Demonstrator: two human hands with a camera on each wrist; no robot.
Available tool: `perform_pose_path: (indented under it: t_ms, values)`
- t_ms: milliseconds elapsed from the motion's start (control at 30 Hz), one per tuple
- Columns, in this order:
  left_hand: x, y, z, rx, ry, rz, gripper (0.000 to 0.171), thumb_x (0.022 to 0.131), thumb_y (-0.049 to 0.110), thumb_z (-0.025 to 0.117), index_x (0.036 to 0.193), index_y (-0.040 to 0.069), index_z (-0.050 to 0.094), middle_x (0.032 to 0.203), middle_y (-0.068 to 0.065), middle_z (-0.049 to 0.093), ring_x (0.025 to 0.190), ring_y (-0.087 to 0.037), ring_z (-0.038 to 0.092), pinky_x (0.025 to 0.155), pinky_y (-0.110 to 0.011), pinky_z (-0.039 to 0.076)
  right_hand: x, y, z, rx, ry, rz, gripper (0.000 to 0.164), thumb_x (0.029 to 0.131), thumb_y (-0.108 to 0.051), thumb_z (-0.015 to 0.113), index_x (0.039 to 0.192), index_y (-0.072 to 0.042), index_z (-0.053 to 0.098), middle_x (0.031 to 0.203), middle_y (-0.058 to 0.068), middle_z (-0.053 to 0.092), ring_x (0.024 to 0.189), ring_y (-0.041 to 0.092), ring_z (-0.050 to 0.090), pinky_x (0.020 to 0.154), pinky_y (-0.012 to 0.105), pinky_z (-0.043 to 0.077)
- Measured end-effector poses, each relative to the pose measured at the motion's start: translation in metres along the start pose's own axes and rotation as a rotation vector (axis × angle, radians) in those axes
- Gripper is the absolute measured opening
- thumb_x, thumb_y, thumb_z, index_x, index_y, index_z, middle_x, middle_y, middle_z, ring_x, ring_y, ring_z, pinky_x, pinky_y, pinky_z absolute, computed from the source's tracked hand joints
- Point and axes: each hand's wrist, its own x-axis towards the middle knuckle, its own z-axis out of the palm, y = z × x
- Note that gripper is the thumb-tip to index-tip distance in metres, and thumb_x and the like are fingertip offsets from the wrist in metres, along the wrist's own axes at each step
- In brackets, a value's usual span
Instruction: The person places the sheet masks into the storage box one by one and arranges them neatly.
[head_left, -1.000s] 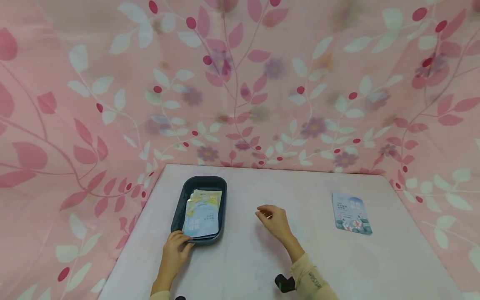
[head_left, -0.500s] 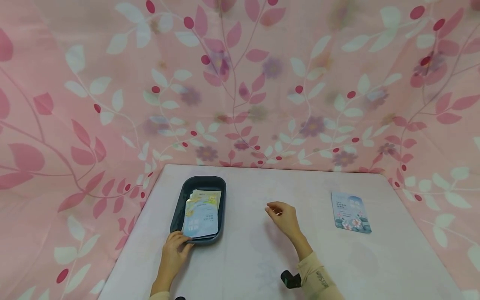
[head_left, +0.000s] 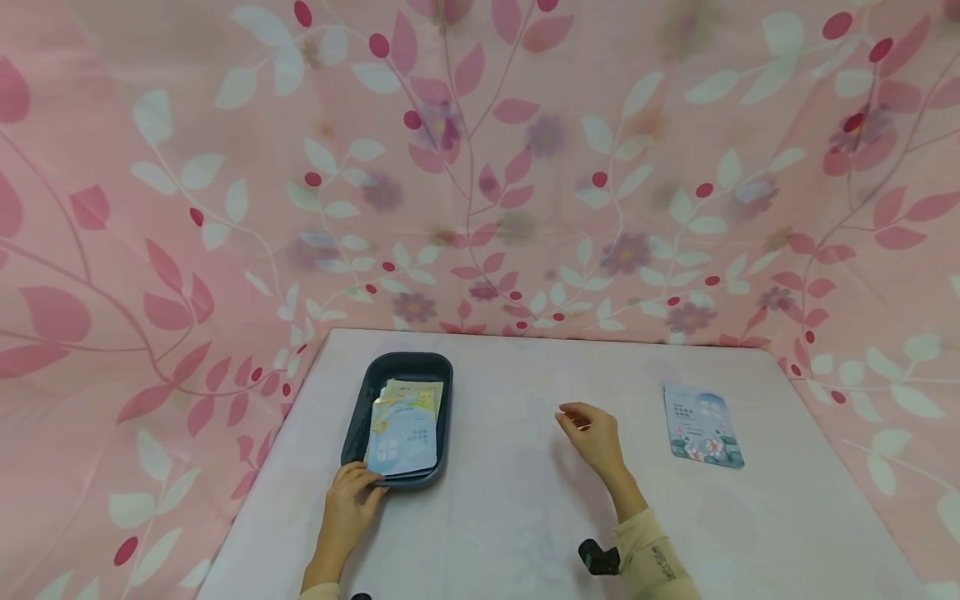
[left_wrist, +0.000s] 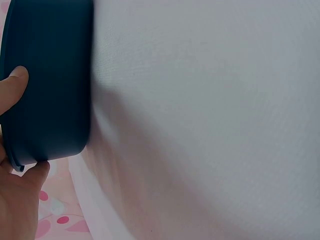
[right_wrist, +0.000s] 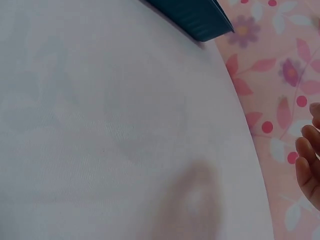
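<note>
My left hand (head_left: 348,504) grips the near left corner of a dark blue plastic tray (head_left: 447,417). In the left wrist view the thumb (left_wrist: 17,82) lies against the outer wall of the tray (left_wrist: 55,100), with other fingers at its rim. Inside the tray lies a small stack of flat sachets, the top one a light blue sachet (head_left: 402,437) with yellow print. My right hand (head_left: 596,437) hovers over the middle of the table, fingers loosely curled and holding nothing. To its right a blue sachet (head_left: 703,426) with pink flowers lies flat.
A white cloth covers the table (head_left: 510,517). Behind it and along the sides hangs a pink floral curtain (head_left: 480,167). A black wrist camera (head_left: 598,557) sits by the right sleeve (head_left: 652,554).
My right hand has moved to the right, away from the tray and nearer the flowered sachet. The left hand has stayed on the tray, and the sachets lie as before.
</note>
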Motion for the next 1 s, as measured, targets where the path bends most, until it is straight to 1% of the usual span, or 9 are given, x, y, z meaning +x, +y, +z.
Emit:
perform_pose_path:
  t_ms: [133, 300, 400, 500, 767, 867, 1000]
  values:
    - [0.000, 0.000, 0.000, 0.004, 0.000, -0.004, 0.028, 0.053, -0.013, 0.083, 0.072, 0.002, 0.069, 0.075, -0.004, 0.066, 0.088, -0.030, 0.060, 0.079, -0.031, 0.045, -0.001, 0.004, -0.006, -0.016, 0.006, 0.026, 0.011, 0.080, -0.001, 0.071, 0.090, 0.003, 0.071, 0.079, 0.012, 0.070, 0.067, 0.025, 0.065, 0.062, 0.028, 0.054]
    - [0.000, 0.001, -0.001, 0.004, 0.011, 0.016, 0.029, 0.052, -0.013, 0.084, 0.072, 0.003, 0.069, 0.074, -0.004, 0.066, 0.087, -0.031, 0.060, 0.082, -0.020, 0.041, -0.003, 0.009, -0.012, -0.032, 0.023, 0.039, 0.012, 0.080, -0.001, 0.071, 0.091, 0.003, 0.071, 0.080, 0.013, 0.070, 0.068, 0.026, 0.066, 0.063, 0.029, 0.055]
    - [0.000, 0.000, -0.001, 0.001, 0.016, 0.029, 0.029, 0.052, -0.013, 0.084, 0.071, 0.003, 0.069, 0.074, -0.004, 0.066, 0.086, -0.032, 0.060, 0.083, -0.016, 0.039, -0.004, 0.012, -0.015, -0.040, 0.034, 0.037, 0.013, 0.080, -0.002, 0.071, 0.091, 0.003, 0.071, 0.080, 0.014, 0.070, 0.068, 0.027, 0.066, 0.062, 0.028, 0.054]
    - [0.000, 0.000, -0.001, -0.004, 0.015, 0.028, 0.030, 0.052, -0.013, 0.084, 0.071, 0.003, 0.069, 0.074, -0.004, 0.066, 0.086, -0.031, 0.060, 0.084, -0.015, 0.039, -0.004, 0.014, -0.019, -0.041, 0.045, 0.037, 0.013, 0.079, -0.001, 0.071, 0.092, 0.003, 0.071, 0.080, 0.015, 0.070, 0.068, 0.028, 0.066, 0.062, 0.029, 0.054]
    - [0.000, 0.001, 0.000, 0.001, 0.002, 0.006, 0.029, 0.053, -0.013, 0.084, 0.072, 0.003, 0.069, 0.075, -0.002, 0.066, 0.088, -0.029, 0.059, 0.082, -0.021, 0.043, -0.005, 0.023, -0.031, -0.083, 0.065, 0.065, 0.015, 0.081, -0.003, 0.071, 0.094, 0.004, 0.070, 0.082, 0.016, 0.070, 0.069, 0.028, 0.066, 0.063, 0.026, 0.053]
    - [0.000, 0.001, -0.001, 0.001, 0.001, 0.008, 0.029, 0.053, -0.012, 0.084, 0.072, 0.003, 0.069, 0.075, -0.002, 0.066, 0.087, -0.030, 0.059, 0.082, -0.020, 0.042, -0.005, 0.027, -0.037, -0.104, 0.078, 0.072, 0.015, 0.081, -0.004, 0.070, 0.094, 0.005, 0.070, 0.083, 0.017, 0.070, 0.068, 0.028, 0.066, 0.062, 0.026, 0.054]
    - [0.000, 0.000, -0.001, 0.000, 0.006, 0.011, 0.029, 0.053, -0.012, 0.084, 0.072, 0.003, 0.069, 0.074, -0.003, 0.066, 0.087, -0.030, 0.059, 0.083, -0.017, 0.040, -0.006, 0.035, -0.043, -0.141, 0.092, 0.087, 0.016, 0.081, -0.006, 0.071, 0.094, 0.004, 0.070, 0.083, 0.016, 0.070, 0.070, 0.027, 0.066, 0.063, 0.026, 0.054]
